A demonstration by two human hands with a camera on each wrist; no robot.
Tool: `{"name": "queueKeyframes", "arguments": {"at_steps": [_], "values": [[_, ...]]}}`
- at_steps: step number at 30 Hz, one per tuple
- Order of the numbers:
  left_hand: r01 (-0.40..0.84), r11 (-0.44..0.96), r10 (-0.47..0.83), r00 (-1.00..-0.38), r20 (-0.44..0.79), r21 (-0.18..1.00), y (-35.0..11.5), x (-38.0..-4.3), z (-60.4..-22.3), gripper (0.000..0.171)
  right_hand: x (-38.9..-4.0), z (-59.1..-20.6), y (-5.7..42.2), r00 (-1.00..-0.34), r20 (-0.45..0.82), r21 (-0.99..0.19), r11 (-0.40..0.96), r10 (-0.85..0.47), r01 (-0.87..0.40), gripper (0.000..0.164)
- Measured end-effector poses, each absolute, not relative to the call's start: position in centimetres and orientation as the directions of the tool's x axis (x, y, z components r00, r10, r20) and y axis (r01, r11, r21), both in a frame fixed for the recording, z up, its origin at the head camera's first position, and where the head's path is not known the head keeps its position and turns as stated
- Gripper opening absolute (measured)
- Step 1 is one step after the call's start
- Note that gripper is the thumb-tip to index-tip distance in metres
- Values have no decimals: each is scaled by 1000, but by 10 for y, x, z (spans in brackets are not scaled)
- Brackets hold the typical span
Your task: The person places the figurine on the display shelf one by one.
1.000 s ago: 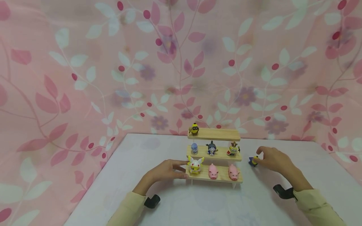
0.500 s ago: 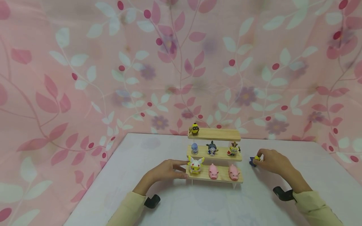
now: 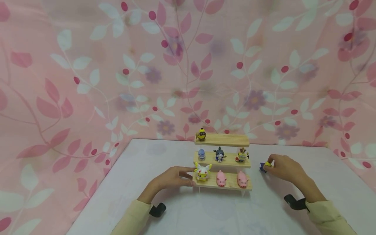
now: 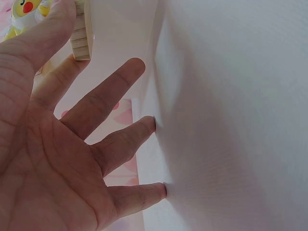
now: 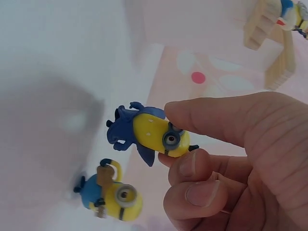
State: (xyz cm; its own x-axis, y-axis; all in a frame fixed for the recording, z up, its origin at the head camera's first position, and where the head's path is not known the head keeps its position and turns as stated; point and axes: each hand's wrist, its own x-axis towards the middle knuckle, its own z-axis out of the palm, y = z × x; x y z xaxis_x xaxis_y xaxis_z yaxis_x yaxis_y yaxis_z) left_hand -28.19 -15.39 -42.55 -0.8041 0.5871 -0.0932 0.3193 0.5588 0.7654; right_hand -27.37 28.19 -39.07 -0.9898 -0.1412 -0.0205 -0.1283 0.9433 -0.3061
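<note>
A three-tier wooden display stand [image 3: 230,139] bears small toy figures. My left hand [image 3: 170,178] touches its lowest board at the left end with thumb and index finger; in the left wrist view the other fingers [image 4: 127,142] spread straight down to the tabletop. Right of the stand, my right hand [image 3: 285,168] pinches a Minion figurine [image 5: 151,132] with a yellow head, goggles and a dark blue winged costume. Whether its feet touch the table I cannot tell. A second Minion figurine [image 5: 115,195], in blue with a small brown guitar, stands close by in the right wrist view.
One dark-and-yellow figure [image 3: 201,134] stands on the top board. The middle board holds a blue figure [image 3: 201,154], a dark-hooded one [image 3: 219,154] and a crowned one [image 3: 241,155]. Below are a white-eared figure [image 3: 202,172] and two pink pigs [image 3: 221,179]. A floral curtain [image 3: 188,71] hangs behind.
My right hand lowers slightly and closes its fingertips on the dark blue Minion figurine, which shifts a little to the right. The left hand and the stand stay in place.
</note>
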Motion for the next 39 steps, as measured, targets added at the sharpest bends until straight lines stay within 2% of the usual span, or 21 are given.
{"name": "queueKeyframes", "arguments": {"at_steps": [29,39], "values": [[338,574,587,-805,-87,746,-154,-282,-425,66,-228,-327,258,-968,179,-313,923,-175,-224,40],[336,571,590,-803,-90,749,-154,-281,-426,66,-222,-311,252,-952,251,-310,917,-178,-253,35]]}}
